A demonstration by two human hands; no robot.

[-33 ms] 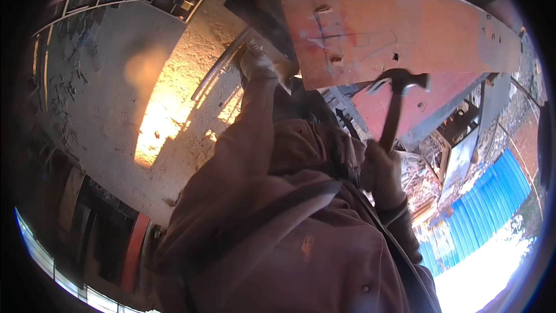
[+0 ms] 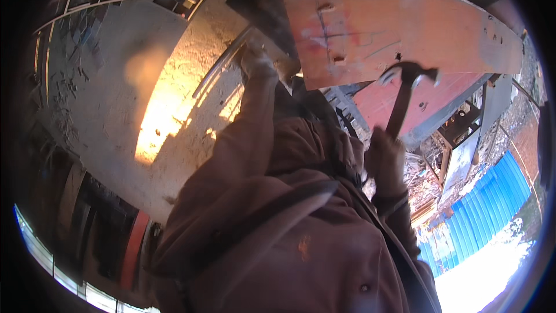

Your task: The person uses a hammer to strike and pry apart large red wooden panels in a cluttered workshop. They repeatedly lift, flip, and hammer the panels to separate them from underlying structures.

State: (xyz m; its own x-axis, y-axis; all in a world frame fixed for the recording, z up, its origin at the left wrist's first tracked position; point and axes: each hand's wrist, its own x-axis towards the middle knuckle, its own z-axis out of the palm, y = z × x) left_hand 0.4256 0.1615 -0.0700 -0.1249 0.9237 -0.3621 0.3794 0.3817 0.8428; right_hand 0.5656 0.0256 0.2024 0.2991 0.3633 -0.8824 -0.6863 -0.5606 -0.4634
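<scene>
Your right hand (image 2: 387,159) has open air around the hammer (image 2: 405,90) below the red board (image 2: 394,29), which blocks upward travel. Your left hand (image 2: 256,61) is hemmed between that board's edge and the concrete wall (image 2: 116,81).

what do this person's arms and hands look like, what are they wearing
Both arms are covered by long, loose brown fabric sleeves that are creased and dusty. The left hand and right hand seem to be in dark, worn work gloves, the right one with a ribbed cuff.

Harsh sun glare on concrete wall (image 2: 156,122), deep shadows, blurred foreground, dark fisheye rim
</scene>
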